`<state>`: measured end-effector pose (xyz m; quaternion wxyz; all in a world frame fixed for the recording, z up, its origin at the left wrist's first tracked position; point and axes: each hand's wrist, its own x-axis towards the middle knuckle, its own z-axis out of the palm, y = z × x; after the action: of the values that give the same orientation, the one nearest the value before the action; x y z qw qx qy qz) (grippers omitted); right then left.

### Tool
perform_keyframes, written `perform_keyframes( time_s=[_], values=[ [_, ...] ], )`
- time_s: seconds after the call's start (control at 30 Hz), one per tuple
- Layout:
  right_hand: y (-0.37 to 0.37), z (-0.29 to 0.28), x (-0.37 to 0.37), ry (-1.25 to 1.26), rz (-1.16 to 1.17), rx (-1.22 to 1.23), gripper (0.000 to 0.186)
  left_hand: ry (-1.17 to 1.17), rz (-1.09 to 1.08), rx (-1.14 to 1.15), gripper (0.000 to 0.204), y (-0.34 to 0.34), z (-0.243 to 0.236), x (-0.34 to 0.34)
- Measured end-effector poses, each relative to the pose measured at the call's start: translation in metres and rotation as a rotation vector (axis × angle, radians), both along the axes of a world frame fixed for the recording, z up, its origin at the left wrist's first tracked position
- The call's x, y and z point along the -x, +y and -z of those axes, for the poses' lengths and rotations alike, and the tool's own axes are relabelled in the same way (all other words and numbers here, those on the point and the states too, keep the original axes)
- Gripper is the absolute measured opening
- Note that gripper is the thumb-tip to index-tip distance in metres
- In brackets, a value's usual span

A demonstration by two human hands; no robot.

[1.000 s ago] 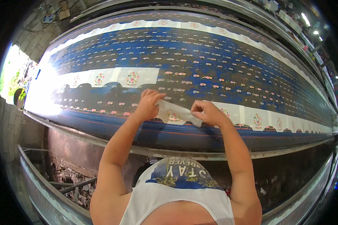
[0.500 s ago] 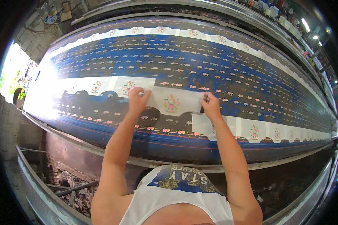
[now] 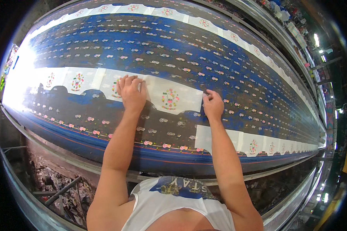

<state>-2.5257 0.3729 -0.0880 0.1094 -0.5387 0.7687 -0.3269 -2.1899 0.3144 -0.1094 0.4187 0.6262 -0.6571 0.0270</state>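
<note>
While the left hand (image 3: pixel 134 94) rests with bent fingers at the seam between the neighbouring panel (image 3: pixel 112 81) and the printed white fabric panel (image 3: pixel 171 96) on the blue-and-black table (image 3: pixel 158 129), best keep that join even and the sheet taut toward the right hand (image 3: pixel 213 105), fingers curled at its right edge. Can't tell whether either hand pinches cloth; left fingers cover some neighbouring print, right forearm (image 3: pixel 225 154) hides part of the lower-row panel (image 3: pixel 203 135).
</note>
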Motion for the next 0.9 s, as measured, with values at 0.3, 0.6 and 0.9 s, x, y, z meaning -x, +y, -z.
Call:
perform_keyframes(
  time_s=[0.3, 0.6, 0.9],
  values=[
    [-0.031, -0.028, 0.003, 0.324, -0.241, -0.263, 0.018, 0.05, -0.029, -0.033, 0.01, -0.003, -0.003, -0.001],
    [0.006, -0.032, 0.004, 0.245, -0.196, -0.03, 0.016, 0.077, -0.099, 0.034, 0.022, -0.002, -0.003, 0.0],
    [0.131, -0.068, 0.14, 0.623, -0.246, -0.309, 0.012, 0.176, -0.054, 0.23, 0.019, 0.0, 0.0, -0.007]
  ],
)
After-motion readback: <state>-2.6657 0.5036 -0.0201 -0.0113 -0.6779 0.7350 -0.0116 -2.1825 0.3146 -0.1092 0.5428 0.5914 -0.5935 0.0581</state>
